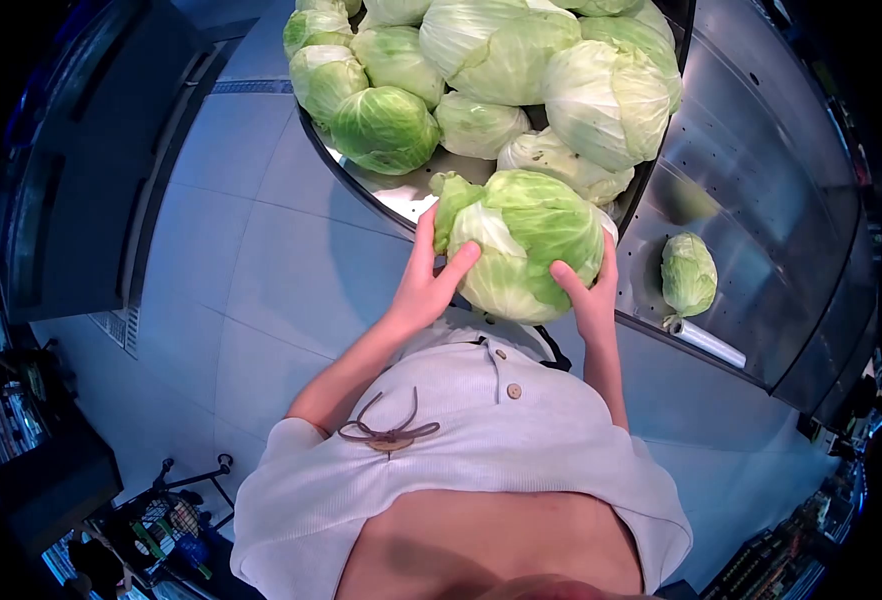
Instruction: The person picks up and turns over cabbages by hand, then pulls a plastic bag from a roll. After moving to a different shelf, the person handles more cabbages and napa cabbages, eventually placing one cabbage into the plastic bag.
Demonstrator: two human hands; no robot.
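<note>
A large green cabbage (533, 240) with a loose outer leaf at its upper left is held between both my hands, in front of my body at the near edge of the display bin. My left hand (435, 272) grips its left side, thumb over the front. On the right side my right hand (591, 285) holds it the same way, thumb on the front and fingers partly hidden behind. Just beyond it lies a heap of cabbages (501, 60), pale and green, the nearest one (566, 165) right behind the held cabbage.
A metal shelf (751, 200) on the right bears a small cabbage (689, 275) and a roll of clear plastic (709, 343). The bin's dark rim (361, 195) curves round the heap. A wheeled cart (176, 520) stands at the lower left on the tiled floor (261, 260).
</note>
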